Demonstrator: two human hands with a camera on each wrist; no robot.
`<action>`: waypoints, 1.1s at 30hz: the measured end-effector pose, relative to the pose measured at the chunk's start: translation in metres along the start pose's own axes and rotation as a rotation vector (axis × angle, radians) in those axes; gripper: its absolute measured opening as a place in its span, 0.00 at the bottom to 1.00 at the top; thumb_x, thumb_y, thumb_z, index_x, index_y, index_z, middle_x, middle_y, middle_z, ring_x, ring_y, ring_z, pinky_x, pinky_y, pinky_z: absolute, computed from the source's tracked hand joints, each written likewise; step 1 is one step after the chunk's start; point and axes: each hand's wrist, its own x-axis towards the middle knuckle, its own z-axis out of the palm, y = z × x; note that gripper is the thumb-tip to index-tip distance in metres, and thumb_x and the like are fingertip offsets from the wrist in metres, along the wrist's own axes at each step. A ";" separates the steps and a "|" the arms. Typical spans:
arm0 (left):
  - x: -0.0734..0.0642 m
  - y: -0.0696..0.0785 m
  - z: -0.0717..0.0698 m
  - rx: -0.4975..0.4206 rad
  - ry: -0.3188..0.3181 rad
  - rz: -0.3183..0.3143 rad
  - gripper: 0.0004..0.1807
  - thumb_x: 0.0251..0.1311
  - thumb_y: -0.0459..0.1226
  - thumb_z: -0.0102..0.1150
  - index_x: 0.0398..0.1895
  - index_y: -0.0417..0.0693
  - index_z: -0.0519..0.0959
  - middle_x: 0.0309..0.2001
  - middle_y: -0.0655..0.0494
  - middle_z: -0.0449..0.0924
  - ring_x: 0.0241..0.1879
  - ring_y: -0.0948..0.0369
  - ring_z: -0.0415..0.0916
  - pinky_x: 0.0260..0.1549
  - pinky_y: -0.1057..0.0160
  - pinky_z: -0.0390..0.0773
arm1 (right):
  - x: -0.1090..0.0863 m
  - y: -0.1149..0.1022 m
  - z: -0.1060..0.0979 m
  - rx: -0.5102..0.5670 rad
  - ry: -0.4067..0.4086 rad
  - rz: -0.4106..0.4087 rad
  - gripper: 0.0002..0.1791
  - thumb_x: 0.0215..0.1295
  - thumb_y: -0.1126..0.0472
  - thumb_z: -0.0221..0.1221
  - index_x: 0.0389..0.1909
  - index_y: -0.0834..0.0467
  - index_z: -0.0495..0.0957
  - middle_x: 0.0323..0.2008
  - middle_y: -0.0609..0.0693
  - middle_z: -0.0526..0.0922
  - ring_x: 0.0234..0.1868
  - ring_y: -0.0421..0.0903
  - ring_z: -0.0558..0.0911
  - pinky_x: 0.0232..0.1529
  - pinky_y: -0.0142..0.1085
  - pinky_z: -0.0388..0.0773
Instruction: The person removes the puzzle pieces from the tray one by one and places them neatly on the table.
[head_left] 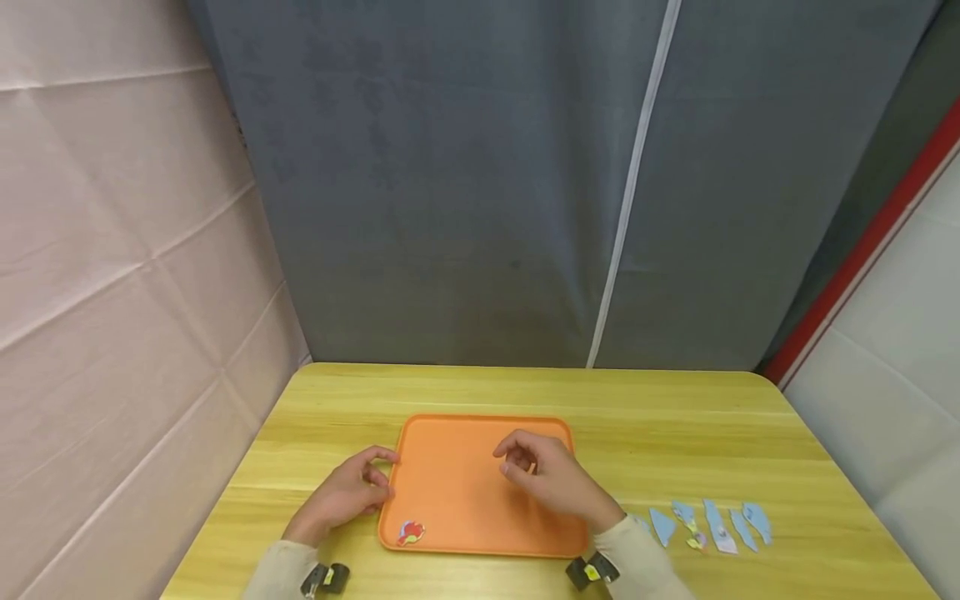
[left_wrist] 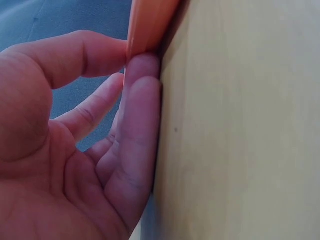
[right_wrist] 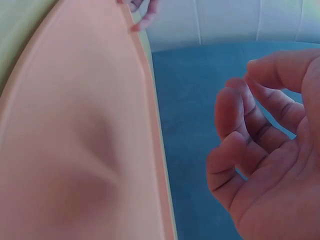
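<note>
An orange rectangular tray (head_left: 450,492) lies on the table. My left hand (head_left: 348,496) is at its left edge, thumb and fingertips spaced apart against the rim. The left wrist view shows the thumb (left_wrist: 102,55) touching the orange rim, with other fingers lying along the wooden tabletop. Above the right half of the tray hangs my right hand (head_left: 551,475), its fingers loosely bent with nothing between them; its shadow falls on the tray. A small flat red, white and blue piece (head_left: 411,532) lies in the tray's near left corner.
Several flat light-blue pieces (head_left: 716,527) of irregular shape lie in a row right of the tray, one partly behind the right sleeve (head_left: 641,558). The wooden table (head_left: 360,387) meets a grey curtain (head_left: 435,208) at the back. White cloth (head_left: 127,250) hangs at left.
</note>
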 end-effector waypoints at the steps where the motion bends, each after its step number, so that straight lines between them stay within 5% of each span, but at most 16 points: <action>1: 0.000 0.000 0.000 -0.001 0.001 0.002 0.29 0.61 0.26 0.62 0.67 0.41 0.73 0.37 0.46 0.80 0.28 0.57 0.75 0.24 0.65 0.75 | 0.003 -0.001 0.003 0.008 -0.010 0.009 0.07 0.77 0.62 0.61 0.50 0.56 0.83 0.34 0.43 0.83 0.32 0.36 0.78 0.35 0.32 0.79; 12: 0.003 0.000 0.001 0.015 0.026 -0.011 0.29 0.60 0.26 0.63 0.66 0.42 0.74 0.37 0.47 0.79 0.28 0.57 0.74 0.24 0.65 0.75 | 0.032 -0.001 0.040 0.022 -0.115 0.058 0.09 0.77 0.61 0.60 0.51 0.58 0.84 0.36 0.41 0.82 0.33 0.36 0.77 0.38 0.30 0.78; 20: 0.003 0.002 0.000 0.033 0.043 -0.012 0.29 0.57 0.26 0.64 0.64 0.42 0.75 0.36 0.47 0.80 0.27 0.58 0.75 0.23 0.65 0.74 | 0.046 0.006 0.077 0.061 -0.203 0.041 0.08 0.71 0.63 0.66 0.48 0.55 0.84 0.35 0.39 0.83 0.26 0.33 0.77 0.28 0.30 0.80; 33: 0.003 0.000 0.000 0.022 0.024 -0.020 0.29 0.58 0.26 0.61 0.66 0.43 0.74 0.37 0.47 0.80 0.28 0.57 0.74 0.23 0.65 0.73 | 0.050 -0.004 0.111 -0.061 -0.342 0.036 0.11 0.65 0.59 0.71 0.47 0.51 0.86 0.39 0.37 0.86 0.36 0.27 0.79 0.40 0.24 0.79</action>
